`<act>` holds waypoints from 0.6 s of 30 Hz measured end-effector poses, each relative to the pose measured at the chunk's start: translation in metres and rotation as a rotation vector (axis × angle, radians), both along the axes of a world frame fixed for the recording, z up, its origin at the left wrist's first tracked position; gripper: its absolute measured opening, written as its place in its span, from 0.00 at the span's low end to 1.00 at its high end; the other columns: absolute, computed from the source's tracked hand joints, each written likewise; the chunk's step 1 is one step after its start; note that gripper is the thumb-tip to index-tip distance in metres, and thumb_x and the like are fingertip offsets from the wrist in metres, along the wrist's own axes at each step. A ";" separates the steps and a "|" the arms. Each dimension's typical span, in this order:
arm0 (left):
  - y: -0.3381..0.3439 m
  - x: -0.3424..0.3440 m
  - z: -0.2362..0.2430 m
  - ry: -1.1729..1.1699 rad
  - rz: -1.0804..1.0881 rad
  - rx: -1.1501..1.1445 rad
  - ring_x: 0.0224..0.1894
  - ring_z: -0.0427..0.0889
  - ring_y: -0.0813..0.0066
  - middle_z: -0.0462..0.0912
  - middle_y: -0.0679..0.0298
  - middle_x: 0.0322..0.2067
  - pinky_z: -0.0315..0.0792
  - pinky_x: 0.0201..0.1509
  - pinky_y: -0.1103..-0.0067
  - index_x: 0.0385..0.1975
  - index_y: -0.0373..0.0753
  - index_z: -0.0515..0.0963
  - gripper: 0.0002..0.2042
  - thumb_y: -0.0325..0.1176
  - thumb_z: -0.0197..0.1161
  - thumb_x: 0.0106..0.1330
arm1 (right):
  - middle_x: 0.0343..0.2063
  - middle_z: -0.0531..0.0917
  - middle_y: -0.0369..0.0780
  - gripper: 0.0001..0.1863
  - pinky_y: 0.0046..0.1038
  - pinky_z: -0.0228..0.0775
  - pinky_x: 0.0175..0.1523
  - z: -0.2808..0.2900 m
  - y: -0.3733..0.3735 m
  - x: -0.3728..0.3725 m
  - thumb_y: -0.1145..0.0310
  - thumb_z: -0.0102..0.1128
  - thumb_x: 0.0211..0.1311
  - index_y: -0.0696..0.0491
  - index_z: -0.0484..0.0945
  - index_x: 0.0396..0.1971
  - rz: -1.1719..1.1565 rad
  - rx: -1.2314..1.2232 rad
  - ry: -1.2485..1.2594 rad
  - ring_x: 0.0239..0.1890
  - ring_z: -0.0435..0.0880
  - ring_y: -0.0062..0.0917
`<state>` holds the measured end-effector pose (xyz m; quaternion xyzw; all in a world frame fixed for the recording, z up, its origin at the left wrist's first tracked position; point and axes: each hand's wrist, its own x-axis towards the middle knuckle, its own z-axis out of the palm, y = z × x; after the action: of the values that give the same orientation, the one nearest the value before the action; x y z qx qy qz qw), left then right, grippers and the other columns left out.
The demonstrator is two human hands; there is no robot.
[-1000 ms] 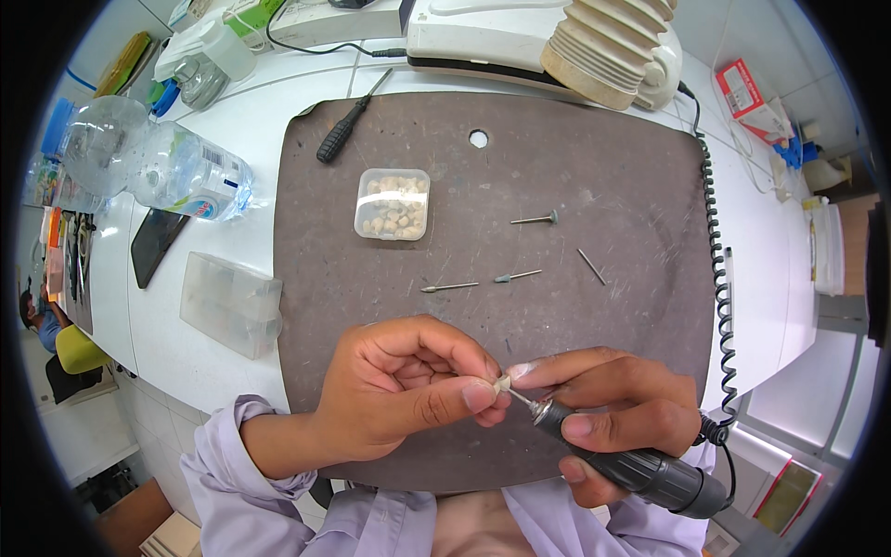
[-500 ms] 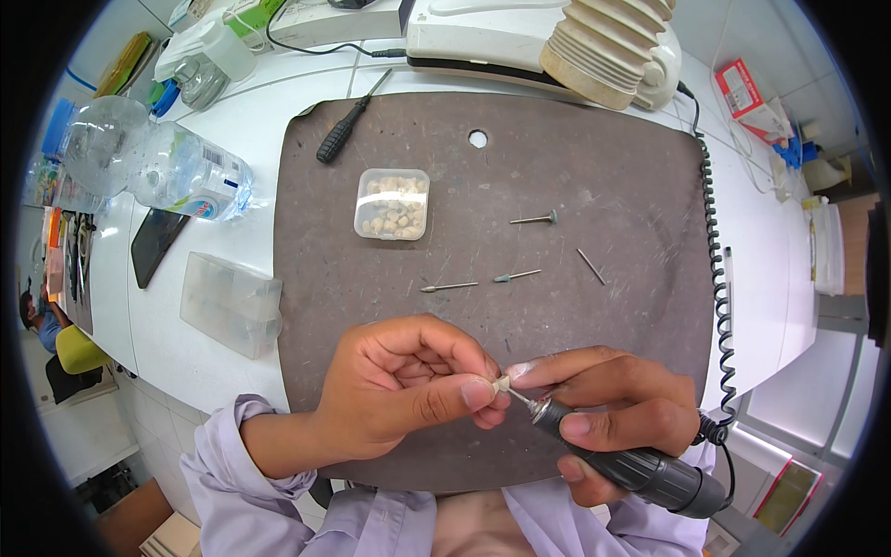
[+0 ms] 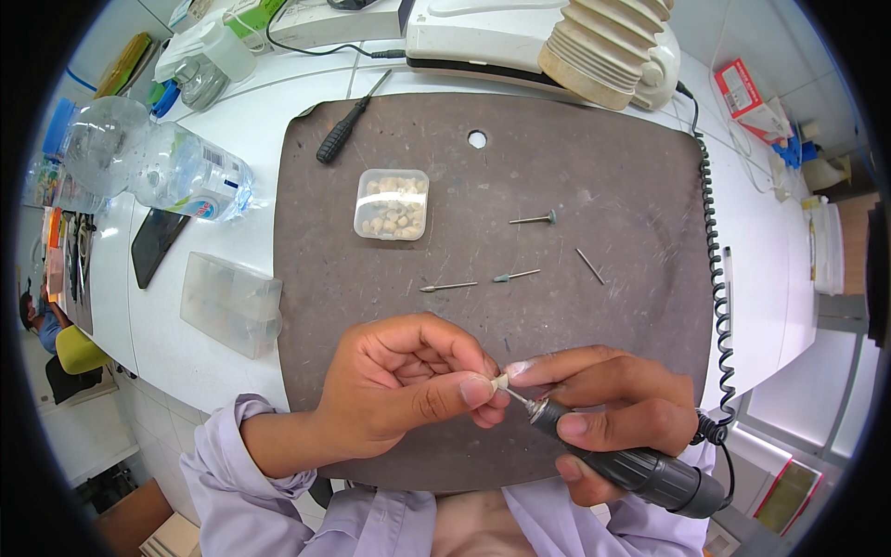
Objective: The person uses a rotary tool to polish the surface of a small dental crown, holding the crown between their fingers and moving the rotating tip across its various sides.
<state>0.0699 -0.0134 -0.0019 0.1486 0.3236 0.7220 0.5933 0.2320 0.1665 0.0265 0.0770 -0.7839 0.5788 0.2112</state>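
Observation:
My left hand [image 3: 408, 385] pinches a tiny pale tooth-like piece [image 3: 500, 381] between thumb and fingertips. My right hand [image 3: 603, 408] grips a dark rotary handpiece [image 3: 640, 469], and its thin metal bit touches the piece. Both hands hover over the near edge of a dark brown work mat [image 3: 603, 167]. A black coiled cord [image 3: 713, 278] runs from the handpiece up the right side of the mat.
On the mat lie a small clear box of pale pieces [image 3: 392, 203] and several loose burs [image 3: 534, 219]. A black-handled tool [image 3: 339, 139], a plastic bottle [image 3: 176, 172], a clear case [image 3: 230, 304] and a phone [image 3: 158, 243] sit left. A cream machine [image 3: 557, 42] stands behind.

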 end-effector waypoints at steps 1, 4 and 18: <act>0.000 0.000 0.000 -0.001 0.001 0.003 0.43 0.88 0.67 0.86 0.50 0.40 0.84 0.48 0.74 0.44 0.28 0.77 0.06 0.20 0.63 0.71 | 0.34 0.79 0.49 0.14 0.45 0.89 0.47 0.001 0.000 0.000 0.74 0.69 0.59 0.57 0.73 0.41 -0.005 -0.002 -0.005 0.45 0.88 0.54; 0.000 0.000 0.000 -0.006 0.000 -0.004 0.43 0.88 0.67 0.86 0.50 0.40 0.84 0.49 0.74 0.45 0.28 0.77 0.06 0.20 0.63 0.71 | 0.34 0.80 0.49 0.14 0.45 0.88 0.47 0.002 0.000 -0.001 0.74 0.69 0.59 0.57 0.73 0.41 0.000 0.007 -0.012 0.45 0.88 0.54; 0.002 0.001 0.006 0.096 0.008 -0.088 0.37 0.88 0.59 0.84 0.45 0.37 0.86 0.41 0.66 0.40 0.30 0.75 0.06 0.23 0.65 0.69 | 0.32 0.79 0.48 0.14 0.45 0.89 0.47 0.002 0.000 0.001 0.73 0.69 0.59 0.57 0.73 0.40 0.011 -0.018 -0.007 0.46 0.87 0.55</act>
<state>0.0704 -0.0115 0.0046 0.1556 0.3836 0.7016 0.5801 0.2332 0.1664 0.0288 0.0772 -0.7788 0.5874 0.2061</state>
